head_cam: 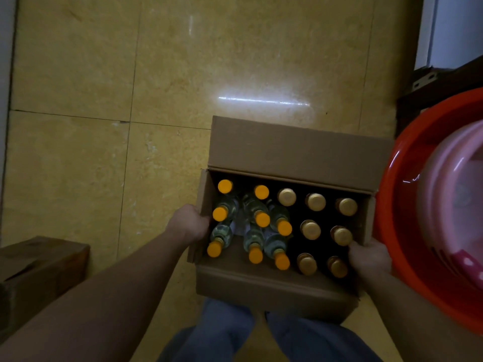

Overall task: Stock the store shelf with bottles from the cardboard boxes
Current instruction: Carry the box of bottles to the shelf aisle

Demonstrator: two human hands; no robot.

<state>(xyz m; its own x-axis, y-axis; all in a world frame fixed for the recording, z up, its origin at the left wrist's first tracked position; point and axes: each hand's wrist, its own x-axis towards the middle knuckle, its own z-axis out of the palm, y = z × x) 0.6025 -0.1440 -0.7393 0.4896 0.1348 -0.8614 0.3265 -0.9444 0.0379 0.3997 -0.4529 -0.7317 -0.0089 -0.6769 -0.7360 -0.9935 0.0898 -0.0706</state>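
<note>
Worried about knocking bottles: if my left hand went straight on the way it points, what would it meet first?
The left hand grips the left wall of the cardboard box; straight on, it would probably meet the orange-capped bottles just inside, though depth is unclear.

Dim shop or stockroom, yellow tiled floor [78,74], open carton [287,150] of capped bottles [262,219], second cardboard box [39,267] near left, stacked plastic basins [392,205] right

We look down on a yellow-tan tiled floor [78,178] with dark grout lines and a bright streak of reflected light [264,101]. At right, a red basin [392,205] holds a pink basin [439,205]. Above them stands dark wood [449,82] with a metal hinge [424,80], below a pale wall [457,27].
</note>
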